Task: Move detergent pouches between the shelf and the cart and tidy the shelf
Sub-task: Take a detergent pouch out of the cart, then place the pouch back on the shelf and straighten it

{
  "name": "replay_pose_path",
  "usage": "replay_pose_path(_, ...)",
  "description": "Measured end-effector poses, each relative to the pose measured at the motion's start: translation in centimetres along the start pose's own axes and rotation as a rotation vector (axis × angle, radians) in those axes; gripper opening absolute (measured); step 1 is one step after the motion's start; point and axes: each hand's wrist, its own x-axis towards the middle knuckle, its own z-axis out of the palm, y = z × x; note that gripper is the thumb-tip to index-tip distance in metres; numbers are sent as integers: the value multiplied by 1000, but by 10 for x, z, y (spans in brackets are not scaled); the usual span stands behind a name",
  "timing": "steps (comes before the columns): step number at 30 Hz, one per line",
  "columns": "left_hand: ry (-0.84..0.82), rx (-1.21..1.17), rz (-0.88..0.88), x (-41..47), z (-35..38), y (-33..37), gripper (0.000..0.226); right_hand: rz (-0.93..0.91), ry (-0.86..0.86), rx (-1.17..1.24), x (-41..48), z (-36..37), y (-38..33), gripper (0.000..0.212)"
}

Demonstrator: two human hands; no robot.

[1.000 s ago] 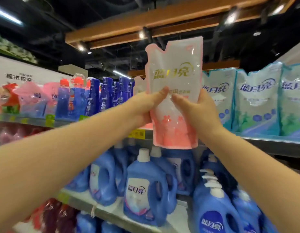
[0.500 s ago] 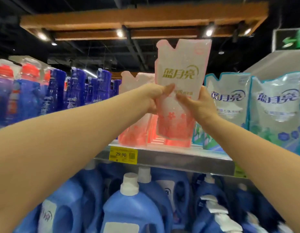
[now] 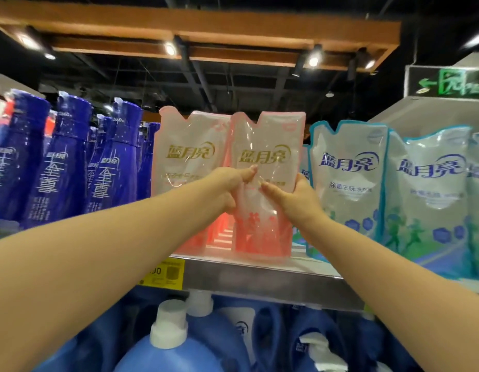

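A: Where is the pink pouch (image 3: 265, 146) to be found?

B: It is held upright at the front of the top shelf (image 3: 260, 280), just beside a second pink pouch (image 3: 187, 157). Its base appears to be set on the shelf's front edge, though contact cannot be confirmed.

A: And how is it being held?

B: It is grasped from both sides. The left hand (image 3: 230, 189) is curled round its left edge, with the fingers (image 3: 245, 174) pinched on the front film. The right hand (image 3: 294, 200) is wrapped round the right edge in the same way. Nothing has been released.

A: How much can be taken as done?

B: This placement is judged nearly complete: the pouch is lined up with its pink neighbour, and the teal pouches (image 3: 348, 170) are ranged to the right. Letting go is what is left, and perhaps a push back so the row is squared.

A: And the rest of the task?

B: That cannot be judged. No cart is shown, so the number of pouches to be moved is not known.
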Motion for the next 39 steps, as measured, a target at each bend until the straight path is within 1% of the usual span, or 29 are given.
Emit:
replay_pose_path(2, -3, -4, -3, 3, -1, -6, 24, 38, -3, 3, -1, 1, 5, 55)
replay_pose_path(6, -35, -6, 23, 0, -2, -7, 21, 85, -53, 37, 0, -4, 4, 60)
replay_pose_path(11, -63, -20, 42, -6, 2, -10, 18, 124, -73, 70, -2, -15, 4, 56)
replay_pose_path(13, -65, -18, 79, -8, 4, -13, 19, 161, -67, 76, -3, -15, 6, 62)
replay_pose_path(16, -33, 15, 116, -7, 5, -19, 37, 229, -48, 143, -5, -11, 8, 74)
replay_pose_path(18, -11, 40, 106, -6, 5, -23, 47, 297, -59, 193, -8, -9, 8, 75)
replay_pose_path(20, 17, 76, 96, -6, 4, -27, 52, 351, -72, 261, -10, -7, 9, 74)
replay_pose_path(22, 38, 95, 93, -7, 3, -33, 55, 370, -77, 301, -10, -5, 10, 78)
replay_pose_path(24, 48, 89, 97, -7, 2, -38, 62, 370, -77, 319, -10, -4, 12, 83)
replay_pose_path(27, 65, 42, 117, -7, 1, -42, 75, 371, -60, 329, -11, -2, 12, 82)
replay_pose_path(29, 77, 21, 129, -7, 1, -42, 76, 377, -52, 342, -11, 0, 12, 82)
replay_pose_path(31, 75, 21, 133, -8, 2, -43, 77, 384, -47, 343, -12, 1, 11, 84)
replay_pose_path(36, 47, 21, 138, -10, 0, -44, 98, 391, -27, 281, -18, -2, 6, 84)
replay_pose_path(38, 63, 83, 176, -14, -2, -43, 97, 378, 1, 219, -22, -2, 3, 84)
replay_pose_path(39, 79, 130, 228, -16, -3, -42, 94, 364, 20, 173, -25, -2, 2, 86)
